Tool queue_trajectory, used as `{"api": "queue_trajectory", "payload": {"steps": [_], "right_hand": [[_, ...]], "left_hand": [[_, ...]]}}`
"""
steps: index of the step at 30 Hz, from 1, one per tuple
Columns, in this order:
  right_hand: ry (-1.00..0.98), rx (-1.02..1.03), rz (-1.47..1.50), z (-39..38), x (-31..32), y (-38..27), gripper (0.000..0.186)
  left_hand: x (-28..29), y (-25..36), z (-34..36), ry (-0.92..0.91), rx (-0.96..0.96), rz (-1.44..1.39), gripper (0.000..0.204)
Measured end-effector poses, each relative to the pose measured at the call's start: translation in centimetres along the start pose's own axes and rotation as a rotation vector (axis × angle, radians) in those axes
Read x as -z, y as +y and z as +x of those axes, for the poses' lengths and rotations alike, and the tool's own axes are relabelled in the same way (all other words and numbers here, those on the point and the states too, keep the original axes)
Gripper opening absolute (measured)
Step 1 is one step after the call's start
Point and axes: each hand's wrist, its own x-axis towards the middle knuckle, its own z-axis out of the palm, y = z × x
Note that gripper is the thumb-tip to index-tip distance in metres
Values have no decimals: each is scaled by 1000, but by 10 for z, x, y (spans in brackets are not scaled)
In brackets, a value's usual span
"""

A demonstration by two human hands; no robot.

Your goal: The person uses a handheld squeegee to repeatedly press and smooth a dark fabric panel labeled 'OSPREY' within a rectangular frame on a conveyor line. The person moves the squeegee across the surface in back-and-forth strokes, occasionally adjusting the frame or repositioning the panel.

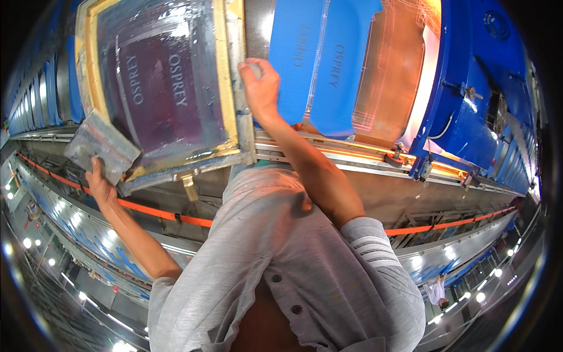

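Note:
A screen-printing frame (241, 126) with yellow tape along its inner edges lies at the upper left. Its dark, glossy mesh (158, 126) carries two lines of pale lettering. My left hand (102, 186) grips a flat grey squeegee (101, 146), smeared with ink, over the frame's near left corner. Only the thumb and part of the fingers show on that hand. My right hand (261, 88) is closed at the frame's right edge, its fingers curled round the rim. Just right of it lies a blue sheet (337, 88) with dark printed lettering.
A metal rail (334, 146) runs along the table's near edge. Bright orange light glows beside a big blue machine (469, 117) at the right. A metal clamp (189, 186) hangs off the frame's near side. Beyond an orange strip (161, 210) stands another long table; a person (436, 293) appears far off.

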Motion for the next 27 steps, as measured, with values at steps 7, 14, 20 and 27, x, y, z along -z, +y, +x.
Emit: {"api": "queue_trajectory", "payload": {"steps": [7, 14, 20, 27], "right_hand": [[164, 246, -351, 78, 126, -10, 26], [301, 253, -465, 123, 307, -59, 26], [347, 34, -310, 106, 357, -66, 22], [330, 102, -403, 102, 304, -33, 30]], "left_hand": [[-153, -24, -31, -160, 90, -205, 51], [-274, -17, -106, -517, 335, -345, 41], [-291, -42, -117, -582, 366, -408, 42], [-262, -29, -99, -515, 308, -438, 41]]}}
